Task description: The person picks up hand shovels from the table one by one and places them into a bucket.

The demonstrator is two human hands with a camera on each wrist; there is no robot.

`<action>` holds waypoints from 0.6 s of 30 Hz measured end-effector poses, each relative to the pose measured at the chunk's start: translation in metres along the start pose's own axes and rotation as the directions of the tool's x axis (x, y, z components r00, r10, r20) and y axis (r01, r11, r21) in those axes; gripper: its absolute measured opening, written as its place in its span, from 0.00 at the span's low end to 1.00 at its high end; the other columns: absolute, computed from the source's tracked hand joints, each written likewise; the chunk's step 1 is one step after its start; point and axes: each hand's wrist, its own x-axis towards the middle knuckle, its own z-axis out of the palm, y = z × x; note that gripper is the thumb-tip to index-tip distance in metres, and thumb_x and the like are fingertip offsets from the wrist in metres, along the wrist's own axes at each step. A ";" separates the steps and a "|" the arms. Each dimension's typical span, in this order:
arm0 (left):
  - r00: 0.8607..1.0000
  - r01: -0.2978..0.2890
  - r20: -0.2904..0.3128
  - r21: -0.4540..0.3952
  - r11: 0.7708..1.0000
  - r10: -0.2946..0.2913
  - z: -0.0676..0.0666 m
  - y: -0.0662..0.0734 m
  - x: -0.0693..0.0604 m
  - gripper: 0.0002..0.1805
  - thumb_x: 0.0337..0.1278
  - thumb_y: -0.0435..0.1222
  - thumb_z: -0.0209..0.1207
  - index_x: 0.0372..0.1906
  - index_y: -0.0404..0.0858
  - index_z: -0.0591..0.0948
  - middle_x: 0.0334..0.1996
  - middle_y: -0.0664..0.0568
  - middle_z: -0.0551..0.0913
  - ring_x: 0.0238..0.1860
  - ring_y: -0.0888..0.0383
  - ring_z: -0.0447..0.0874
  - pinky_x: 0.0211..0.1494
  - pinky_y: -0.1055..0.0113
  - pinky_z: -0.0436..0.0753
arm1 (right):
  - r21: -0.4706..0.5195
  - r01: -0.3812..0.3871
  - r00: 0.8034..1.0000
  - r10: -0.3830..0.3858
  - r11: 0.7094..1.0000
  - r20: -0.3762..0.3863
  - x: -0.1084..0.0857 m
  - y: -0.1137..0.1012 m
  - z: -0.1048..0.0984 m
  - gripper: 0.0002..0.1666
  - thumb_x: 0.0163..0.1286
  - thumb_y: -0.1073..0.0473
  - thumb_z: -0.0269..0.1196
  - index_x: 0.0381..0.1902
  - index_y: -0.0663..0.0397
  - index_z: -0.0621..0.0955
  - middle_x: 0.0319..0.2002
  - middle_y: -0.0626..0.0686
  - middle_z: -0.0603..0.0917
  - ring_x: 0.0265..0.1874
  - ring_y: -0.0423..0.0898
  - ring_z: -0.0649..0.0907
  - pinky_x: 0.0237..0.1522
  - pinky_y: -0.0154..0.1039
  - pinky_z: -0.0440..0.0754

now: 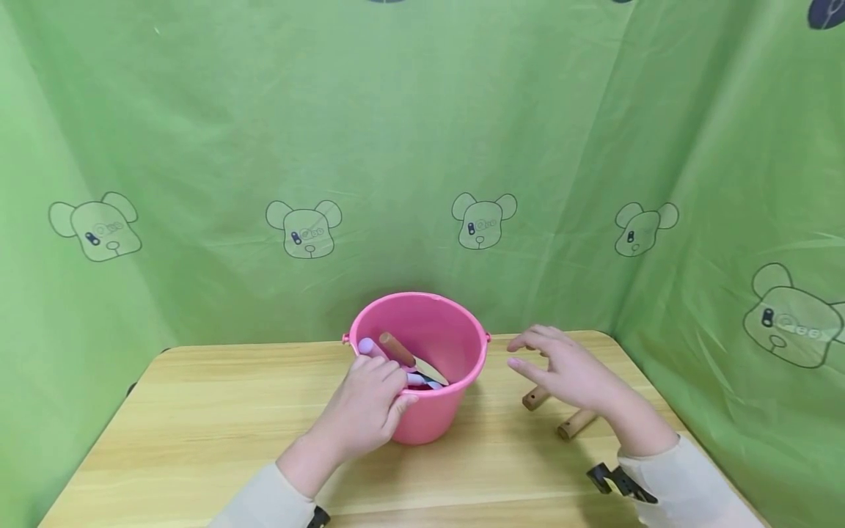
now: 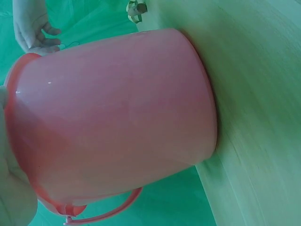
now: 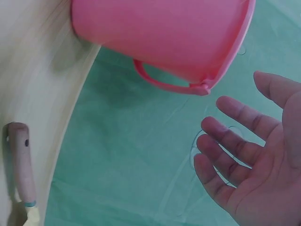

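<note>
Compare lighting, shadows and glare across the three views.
Head view: bright, fairly even light, with a soft shadow on the wood-grain tabletop near the right hand; left wrist view: dimmer, greenish cast, tiny white glints on the pink bucket; right wrist view: muted colours, dark shadow beside the wooden handle.

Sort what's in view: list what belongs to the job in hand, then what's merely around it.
Likely in the job:
Pink bucket, rim gripped by the left hand
Wooden handle and lavender handle inside it
Two wooden tool handles near the right hand

Merely around it:
Wood-grain table
Green curtain with bear-head drawings
</note>
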 end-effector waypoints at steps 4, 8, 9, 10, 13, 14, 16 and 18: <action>1.000 0.000 0.001 0.004 1.000 0.000 0.000 0.000 0.000 0.16 0.75 0.50 0.47 0.46 0.45 0.80 0.37 0.59 0.79 0.41 0.58 0.75 0.52 0.58 0.69 | 0.003 -0.012 1.000 0.012 1.000 -0.003 -0.001 0.008 0.003 0.22 0.75 0.43 0.58 0.54 0.52 0.82 0.55 0.54 0.81 0.55 0.57 0.79 0.55 0.62 0.76; 1.000 -0.002 -0.003 0.005 1.000 0.002 0.001 0.000 0.000 0.16 0.74 0.50 0.48 0.46 0.45 0.80 0.36 0.59 0.79 0.41 0.58 0.75 0.51 0.58 0.69 | 0.000 -0.016 1.000 0.016 1.000 -0.009 -0.003 0.015 0.006 0.21 0.75 0.44 0.58 0.53 0.52 0.82 0.54 0.54 0.82 0.54 0.57 0.79 0.54 0.61 0.77; 1.000 -0.002 -0.003 0.005 1.000 0.002 0.001 0.000 0.000 0.16 0.74 0.50 0.48 0.46 0.46 0.80 0.36 0.59 0.79 0.41 0.58 0.75 0.52 0.58 0.69 | -0.002 -0.015 1.000 0.015 1.000 -0.011 -0.003 0.017 0.007 0.20 0.75 0.44 0.58 0.52 0.52 0.82 0.53 0.54 0.82 0.54 0.57 0.79 0.54 0.61 0.77; 1.000 -0.003 -0.004 0.006 1.000 0.003 0.001 0.000 0.000 0.15 0.74 0.50 0.48 0.46 0.46 0.80 0.37 0.59 0.79 0.41 0.58 0.75 0.52 0.58 0.69 | -0.003 -0.015 1.000 0.015 1.000 -0.011 -0.004 0.018 0.008 0.20 0.75 0.44 0.59 0.52 0.52 0.83 0.53 0.54 0.82 0.54 0.57 0.80 0.54 0.61 0.77; 1.000 -0.003 -0.005 0.006 1.000 0.003 0.002 -0.001 0.000 0.15 0.74 0.49 0.49 0.47 0.46 0.80 0.37 0.59 0.79 0.41 0.58 0.75 0.52 0.58 0.69 | -0.006 -0.023 1.000 0.023 1.000 -0.009 -0.004 0.025 0.011 0.19 0.75 0.45 0.59 0.51 0.52 0.83 0.53 0.55 0.83 0.53 0.58 0.80 0.53 0.61 0.78; 1.000 -0.001 -0.004 0.006 1.000 0.001 0.002 -0.001 0.000 0.15 0.73 0.49 0.49 0.47 0.46 0.80 0.37 0.59 0.79 0.41 0.58 0.75 0.52 0.58 0.69 | -0.003 -0.026 1.000 0.026 1.000 -0.008 -0.004 0.027 0.013 0.19 0.74 0.45 0.60 0.51 0.52 0.83 0.52 0.55 0.83 0.53 0.58 0.80 0.53 0.60 0.78; 1.000 0.001 -0.008 0.006 1.000 -0.001 0.002 -0.001 0.000 0.14 0.73 0.49 0.49 0.47 0.46 0.80 0.36 0.59 0.79 0.41 0.58 0.74 0.52 0.58 0.69 | 0.002 -0.032 0.999 0.032 0.999 -0.004 -0.004 0.032 0.016 0.19 0.74 0.45 0.60 0.51 0.53 0.83 0.52 0.55 0.83 0.52 0.59 0.81 0.52 0.60 0.79; 1.000 0.002 -0.009 0.007 1.000 -0.002 0.002 -0.001 0.000 0.15 0.73 0.49 0.49 0.46 0.46 0.80 0.36 0.59 0.79 0.41 0.58 0.74 0.52 0.58 0.69 | 0.010 -0.039 0.999 0.039 0.999 0.001 -0.003 0.037 0.019 0.19 0.74 0.46 0.60 0.50 0.53 0.83 0.52 0.55 0.83 0.52 0.59 0.81 0.51 0.59 0.79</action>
